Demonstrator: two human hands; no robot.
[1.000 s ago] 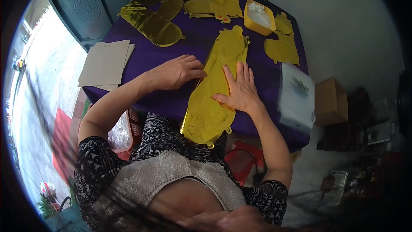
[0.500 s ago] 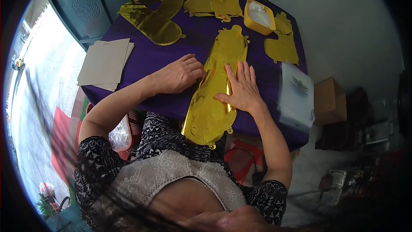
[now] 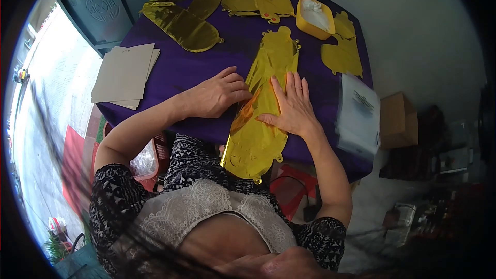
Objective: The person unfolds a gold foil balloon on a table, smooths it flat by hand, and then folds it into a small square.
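Note:
A deflated gold foil balloon [image 3: 258, 142] lies lengthwise in front of me, with small tabs on its rim. Its near end reaches past the table edge over my lap. My right hand [image 3: 293, 104] rests flat on its middle, fingers stretched out and thumb apart. At the balloon's left edge, my left hand [image 3: 219, 94] is closed with fingertips on the foil, which shows creases and orange reflections there. The left thumb is mostly hidden.
The purple-covered table [image 3: 175, 72] holds more gold foil balloons [image 3: 181, 28], grey cardboard sheets [image 3: 121, 75], a yellow tub [image 3: 314, 30] with white stuff inside, and a stack of clear plastic bags [image 3: 357, 113]. A cardboard box [image 3: 398, 121] stands at the right.
My left fingertips have shifted slightly right, pressing further in over the balloon's left edge. The foil's near end has moved a little to the right. My right hand stays flat.

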